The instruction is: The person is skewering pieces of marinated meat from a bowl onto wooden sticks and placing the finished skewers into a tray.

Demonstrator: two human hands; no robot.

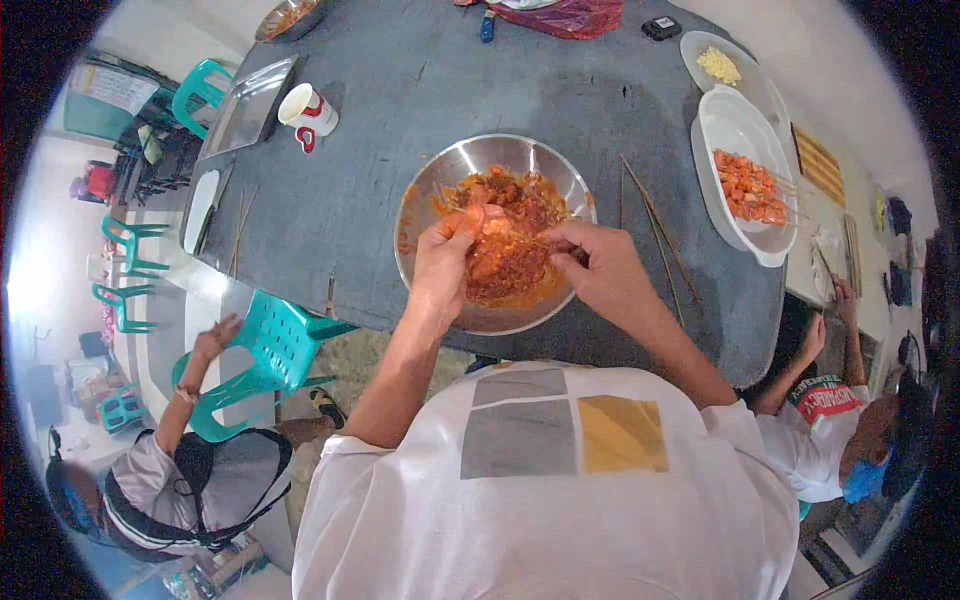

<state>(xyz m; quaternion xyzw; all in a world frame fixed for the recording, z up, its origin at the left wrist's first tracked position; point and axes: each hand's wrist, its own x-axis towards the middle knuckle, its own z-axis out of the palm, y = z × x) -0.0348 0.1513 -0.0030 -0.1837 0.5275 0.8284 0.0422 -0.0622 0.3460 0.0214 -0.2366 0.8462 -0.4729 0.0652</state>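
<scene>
A stainless steel bowl (517, 321) stands at the table edge before me, holding raw meat pieces in a red-orange marinade (506, 266). Over the bowl, my left hand (444, 251) grips a pale pink meat piece (487, 214) between thumb and fingers. My right hand (600, 259) is at the bowl's right side, its fingertips pinched on what looks like a thin bamboo skewer, mostly lost against the sauce. Loose bamboo skewers (660, 225) lie on the table just right of the bowl. Further right, a white oval dish (724, 120) holds skewered meat (750, 187).
A plate (694, 52) with chopped garlic (719, 66) lies behind the dish. At left are a paper cup (315, 112), a metal tray (251, 105), a knife (217, 199) and more skewers (240, 232). One person sits left near a green chair (277, 337), another at right.
</scene>
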